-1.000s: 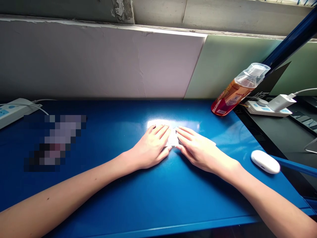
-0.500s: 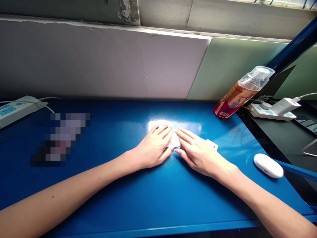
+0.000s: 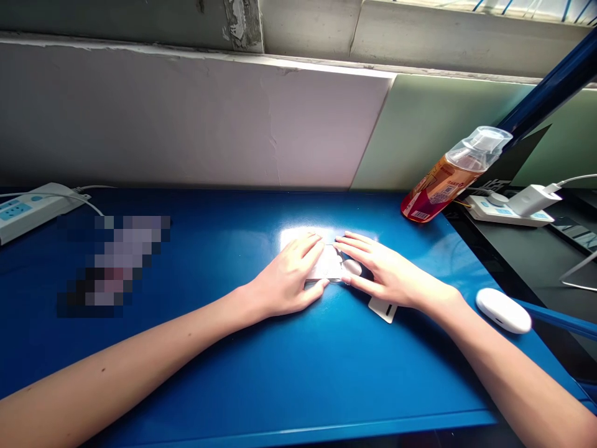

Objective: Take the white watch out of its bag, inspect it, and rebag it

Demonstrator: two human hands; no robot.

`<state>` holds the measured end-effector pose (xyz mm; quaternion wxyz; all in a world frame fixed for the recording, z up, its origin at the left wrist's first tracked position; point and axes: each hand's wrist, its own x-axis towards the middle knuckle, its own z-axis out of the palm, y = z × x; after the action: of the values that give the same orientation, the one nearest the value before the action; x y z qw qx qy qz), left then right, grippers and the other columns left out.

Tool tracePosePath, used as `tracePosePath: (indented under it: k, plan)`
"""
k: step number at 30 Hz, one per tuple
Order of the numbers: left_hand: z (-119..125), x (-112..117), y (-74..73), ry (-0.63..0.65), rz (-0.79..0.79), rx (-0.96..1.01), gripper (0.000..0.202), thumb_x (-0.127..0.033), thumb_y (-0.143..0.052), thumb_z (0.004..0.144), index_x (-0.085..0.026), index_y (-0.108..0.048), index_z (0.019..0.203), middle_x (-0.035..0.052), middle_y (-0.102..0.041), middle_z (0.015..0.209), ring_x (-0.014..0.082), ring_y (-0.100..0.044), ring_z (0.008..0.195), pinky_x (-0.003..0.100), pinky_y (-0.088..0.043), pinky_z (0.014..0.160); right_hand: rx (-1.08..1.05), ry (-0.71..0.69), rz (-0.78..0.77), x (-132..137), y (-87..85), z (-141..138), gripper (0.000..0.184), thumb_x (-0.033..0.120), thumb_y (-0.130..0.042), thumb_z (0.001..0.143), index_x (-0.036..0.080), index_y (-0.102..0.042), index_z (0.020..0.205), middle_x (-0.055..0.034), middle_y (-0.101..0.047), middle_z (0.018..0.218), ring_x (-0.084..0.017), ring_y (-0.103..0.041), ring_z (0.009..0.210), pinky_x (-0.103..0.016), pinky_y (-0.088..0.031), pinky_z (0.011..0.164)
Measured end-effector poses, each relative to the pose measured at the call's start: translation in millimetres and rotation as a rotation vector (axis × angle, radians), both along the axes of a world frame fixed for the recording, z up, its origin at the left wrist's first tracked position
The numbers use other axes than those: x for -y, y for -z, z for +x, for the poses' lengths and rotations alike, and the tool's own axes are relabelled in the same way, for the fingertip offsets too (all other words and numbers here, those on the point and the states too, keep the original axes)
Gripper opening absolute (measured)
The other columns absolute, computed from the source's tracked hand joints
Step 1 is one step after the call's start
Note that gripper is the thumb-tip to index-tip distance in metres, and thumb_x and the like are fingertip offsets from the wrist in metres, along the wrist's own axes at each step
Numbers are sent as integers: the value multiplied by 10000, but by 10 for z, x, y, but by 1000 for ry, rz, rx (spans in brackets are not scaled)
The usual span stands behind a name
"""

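A small flat white piece with thin layered edges lies on the blue tabletop between my hands; I cannot make out its kind. My left hand covers its left part, fingers over the far side and thumb along the near edge. At its right end is my right hand, fingers stretched out and thumb apart, the fingertips close to or touching it. A silvery rounded patch shows beneath that hand. A white slotted tag sticks out below the right palm.
A red-orange bottle with a clear cap leans at the back right. A white oval case rests near the right edge of the blue table. Power strips lie at the left and right. A blurred-out item lies left.
My right hand has shifted right and its fingers have spread, uncovering more of the white piece and the silvery patch. The slotted tag now shows nearer to me. My left hand has barely moved.
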<state>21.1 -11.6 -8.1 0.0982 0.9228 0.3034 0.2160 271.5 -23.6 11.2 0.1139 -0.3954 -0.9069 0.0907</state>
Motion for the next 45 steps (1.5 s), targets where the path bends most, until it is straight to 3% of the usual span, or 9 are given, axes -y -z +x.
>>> tracePosePath:
  k: [8,13,17,21,36,39,42,45]
  plan:
    - [-16,-28,31,-71,-112,117,687,-404,-688,863,-81,-452,1421,216,-484,1473,313,-449,1396,449,-423,1151,-43,-8,100,3,30,-34,597,529,-532,953,130,-571,1394,-221,-566,1382,-357,-573,1256,-520,-532,1012]
    - [-3,-25,36,-110,-63,11,621,-427,-587,922,-46,-491,1403,231,-482,1484,351,-391,1436,495,-354,1184,-11,13,88,-11,-41,10,551,538,-561,934,157,-628,1326,-200,-611,1316,-358,-578,1248,-510,-546,993]
    - [30,-2,12,-132,-46,-202,682,-492,-444,990,-5,-413,1467,263,-385,1545,390,-309,1473,562,-278,1197,41,22,48,2,-42,17,614,493,-487,983,85,-512,1441,-220,-494,1498,-352,-463,1398,-513,-468,1100]
    - [52,15,-17,-147,-47,-321,719,-525,-356,1012,10,-376,1492,262,-333,1572,383,-291,1482,546,-243,1209,97,-18,26,31,0,-19,633,445,-378,1033,33,-385,1514,-207,-412,1562,-323,-370,1466,-514,-366,1181]
    - [37,0,-31,-131,-20,-307,729,-563,-398,991,-23,-395,1481,251,-376,1555,364,-340,1462,524,-255,1201,82,-2,5,37,-19,-6,642,463,-401,1023,39,-405,1505,-211,-419,1552,-326,-397,1450,-512,-395,1162]
    - [34,2,-30,-121,-19,-298,699,-539,-366,1011,-22,-389,1481,264,-378,1548,369,-335,1464,539,-254,1196,25,17,20,7,-41,22,541,388,-372,1039,73,-478,1466,-191,-497,1508,-309,-477,1400,-498,-437,1137]
    - [24,2,-33,-102,-29,-297,663,-493,-380,1019,-22,-378,1485,275,-365,1551,390,-308,1472,563,-252,1189,-37,65,99,-54,-37,65,433,213,-399,1010,118,-562,1400,-181,-591,1423,-300,-556,1324,-490,-497,1085]
    - [7,3,-41,-80,-56,-258,576,-400,-384,1027,-75,-364,1503,249,-318,1585,412,-202,1504,618,-265,1167,-65,69,147,-115,1,106,466,54,-425,922,162,-631,1326,-151,-658,1337,-286,-618,1236,-474,-551,1017]
